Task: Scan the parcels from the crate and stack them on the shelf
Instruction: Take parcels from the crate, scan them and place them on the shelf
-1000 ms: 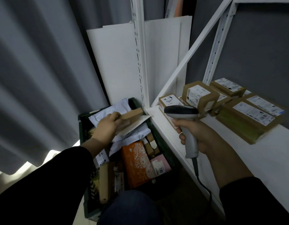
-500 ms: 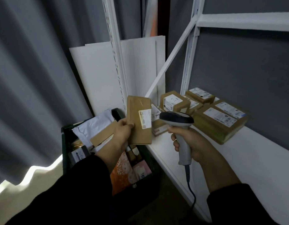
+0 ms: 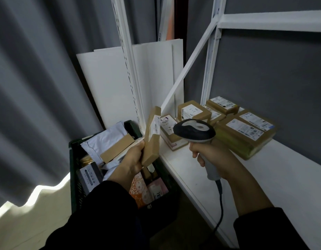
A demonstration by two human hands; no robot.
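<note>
1. Your right hand [image 3: 215, 156], 4 o'clock from the frame's centre: fingers clenched round the grey handle of the corded scanner [image 3: 194, 131]. Its dark head points toward 9 o'clock, at the parcel.
2. Your left hand [image 3: 132, 160], 7 o'clock: grasping the flat brown parcel [image 3: 152, 139] by its lower end.
3. Flat brown parcel: held upright and slightly tilted, label side turned toward the scanner, above the crate's right side and just beside the shelf's front corner.
4. Crate [image 3: 72, 159], dark green, 7 to 8 o'clock, beside the shelf. Contents: white mailers [image 3: 105, 138], a brown flat box, an orange patterned pack [image 3: 139, 192], other small packs.
5. Shelf [image 3: 282, 177], white, 3 to 5 o'clock. Labelled brown parcels [image 3: 244, 130] lie stacked at its far left end.
6. White boards [image 3: 109, 87], 11 o'clock, leaning behind the crate.
7. Grey curtain [image 3: 38, 87], 9 o'clock.
</note>
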